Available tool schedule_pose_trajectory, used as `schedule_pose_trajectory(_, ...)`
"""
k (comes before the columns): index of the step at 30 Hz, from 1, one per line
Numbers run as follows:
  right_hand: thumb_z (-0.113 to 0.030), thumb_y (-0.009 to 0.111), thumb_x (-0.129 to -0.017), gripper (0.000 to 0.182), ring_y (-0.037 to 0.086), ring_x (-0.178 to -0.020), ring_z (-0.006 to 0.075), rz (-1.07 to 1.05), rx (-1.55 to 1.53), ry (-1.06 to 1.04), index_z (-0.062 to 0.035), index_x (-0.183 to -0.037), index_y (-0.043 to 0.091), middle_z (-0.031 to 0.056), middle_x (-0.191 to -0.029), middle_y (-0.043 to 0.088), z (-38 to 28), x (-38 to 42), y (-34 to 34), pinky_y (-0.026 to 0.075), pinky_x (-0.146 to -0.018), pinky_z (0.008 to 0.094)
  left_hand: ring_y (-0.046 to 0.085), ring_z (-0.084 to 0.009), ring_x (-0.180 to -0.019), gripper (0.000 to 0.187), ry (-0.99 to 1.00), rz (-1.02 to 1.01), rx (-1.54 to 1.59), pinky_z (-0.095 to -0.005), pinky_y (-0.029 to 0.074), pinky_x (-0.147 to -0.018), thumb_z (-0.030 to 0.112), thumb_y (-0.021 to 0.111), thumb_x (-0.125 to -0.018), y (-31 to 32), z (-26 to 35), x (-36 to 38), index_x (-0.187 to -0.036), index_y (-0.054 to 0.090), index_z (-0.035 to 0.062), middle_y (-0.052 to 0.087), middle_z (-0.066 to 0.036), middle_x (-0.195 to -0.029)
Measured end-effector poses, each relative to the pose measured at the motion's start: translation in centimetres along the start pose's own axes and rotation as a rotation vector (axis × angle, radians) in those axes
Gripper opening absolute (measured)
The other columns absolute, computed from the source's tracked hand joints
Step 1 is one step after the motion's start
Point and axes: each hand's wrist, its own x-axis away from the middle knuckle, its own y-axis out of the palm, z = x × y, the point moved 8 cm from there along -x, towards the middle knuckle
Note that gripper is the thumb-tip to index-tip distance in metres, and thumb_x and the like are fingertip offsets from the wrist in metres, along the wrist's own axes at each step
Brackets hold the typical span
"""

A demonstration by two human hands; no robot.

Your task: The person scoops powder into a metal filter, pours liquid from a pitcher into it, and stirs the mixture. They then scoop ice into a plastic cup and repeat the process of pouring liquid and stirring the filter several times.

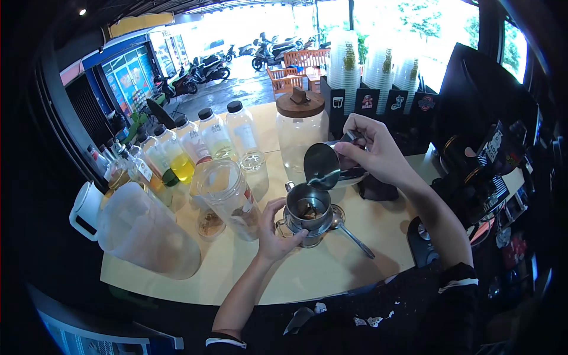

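Note:
My right hand (370,148) is closed on the handle of a dark metal pitcher (322,165), which is tilted with its spout just above a small metal cup (308,202). Brown pieces show at the bottom of the cup. The cup sits on top of a glass on a saucer (338,214). Around the left side of the cup, my left hand (279,234) holds it with fingers and thumb. A spoon (355,238) rests on the saucer, its handle pointing to the lower right.
An open clear jar (228,192) and a large frosted pitcher (145,234) stand at the left. Behind are capped bottles (242,139), a wooden-lidded glass jar (300,133) and stacked plastic cups (345,68). A dark cloth (378,189) lies at the right.

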Motion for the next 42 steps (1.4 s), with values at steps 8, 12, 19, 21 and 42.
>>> schedule_pose_trajectory(8, -0.007, 0.069, -0.082, 0.025, 0.029, -0.058, 0.0026, -0.034, 0.135, -0.027, -0.003, -0.077, 0.044, -0.0053, -0.064, 0.033, 0.5, -1.0, 1.2, 0.025, -0.048, 0.023, 0.053, -0.0248, -0.111, 0.068, 0.007, -0.017, -0.031, -0.0376, 0.041, -0.099, 0.029, 0.083, -0.063, 0.0, 0.0, 0.0, -0.116, 0.052, -0.0008, 0.055, -0.014, -0.114)
schedule_pose_trajectory(12, -0.009, 0.069, -0.083, 0.025, 0.033, -0.059, 0.0016, -0.041, 0.281, -0.109, -0.0035, -0.077, 0.045, -0.005, -0.066, 0.037, -0.4, -1.1, 1.3, 0.028, -0.051, 0.0213, 0.053, -0.0249, -0.111, 0.068, 0.026, -0.016, -0.025, -0.0375, 0.041, -0.098, 0.029, 0.083, -0.063, 0.0, 0.1, -0.1, -0.116, 0.052, -0.0007, 0.055, -0.014, -0.114)
schedule_pose_trajectory(19, -0.01, 0.066, -0.087, 0.024, 0.052, -0.062, 0.0013, -0.082, 0.157, 0.0, -0.0036, -0.079, 0.045, -0.0035, -0.066, 0.045, -0.1, -0.8, 1.3, 0.042, -0.053, 0.0188, 0.053, -0.0248, -0.111, 0.067, 0.029, -0.017, -0.028, -0.0372, 0.041, -0.098, 0.03, 0.082, -0.065, 0.0, 0.2, 0.0, -0.116, 0.052, -0.0012, 0.054, -0.014, -0.114)
schedule_pose_trajectory(21, -0.011, 0.066, -0.087, 0.023, 0.056, -0.063, 0.0029, -0.087, 0.189, -0.011, -0.0033, -0.079, 0.045, -0.0026, -0.067, 0.047, -0.2, -0.7, 1.2, 0.044, -0.053, 0.0191, 0.053, -0.0247, -0.111, 0.067, 0.02, -0.017, -0.026, -0.0371, 0.041, -0.099, 0.03, 0.082, -0.065, 0.1, 0.1, 0.0, -0.116, 0.052, -0.0012, 0.054, -0.014, -0.114)
schedule_pose_trajectory(42, -0.011, 0.07, -0.08, 0.027, 0.037, -0.058, 0.0062, -0.032, 0.195, -0.025, 0.0007, -0.079, 0.045, 0.0014, -0.065, 0.042, -1.0, -0.3, 0.7, 0.035, -0.05, 0.0258, 0.052, -0.0242, -0.112, 0.067, 0.002, -0.018, -0.024, -0.0373, 0.04, -0.1, 0.029, 0.082, -0.064, 0.1, -0.2, 0.0, -0.116, 0.052, -0.001, 0.053, -0.013, -0.115)
